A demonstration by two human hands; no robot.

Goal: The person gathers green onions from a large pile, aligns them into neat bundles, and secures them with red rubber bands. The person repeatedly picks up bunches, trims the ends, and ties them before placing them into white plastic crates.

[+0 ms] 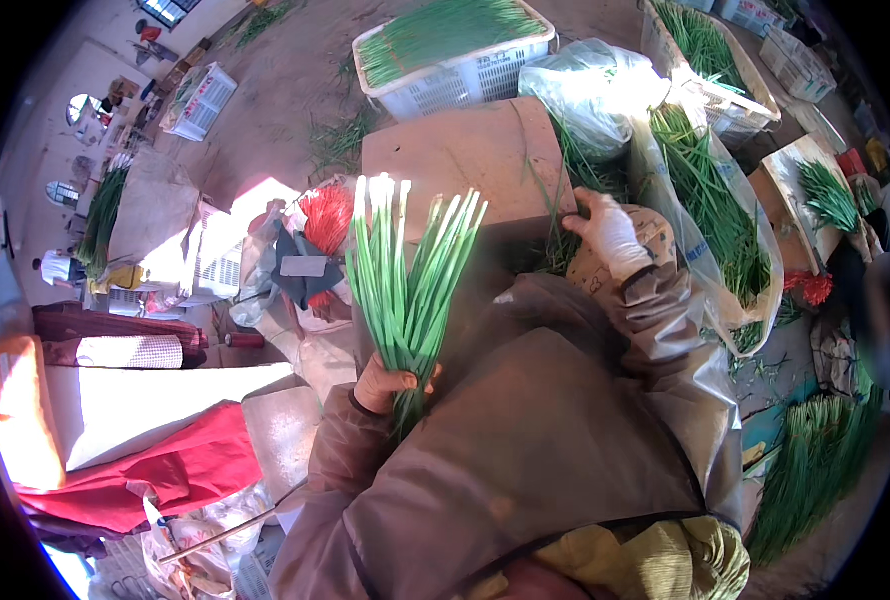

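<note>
My left hand (392, 384) is closed around the lower part of a bunch of garlic chives (411, 300). Their white and pale green cut ends point up and fan into two clumps, while the darker leaves hang below the fist. At the right edge of a brown board (460, 157) is my right hand (602, 225), with a white covering over its palm and wrist. Its thumb and fingers are apart, with nothing visible between them; whether the fingertips touch the board is unclear. Loose green leaves (561, 247) hang beside that edge.
Beyond the board stands a white plastic crate (452, 94) packed with chives. Clear plastic bags (760, 247) of loose greens lie right. Red ties (326, 217) and a dark cloth bearing a metal blade (302, 266) are left. More chives (812, 472) lie at lower right.
</note>
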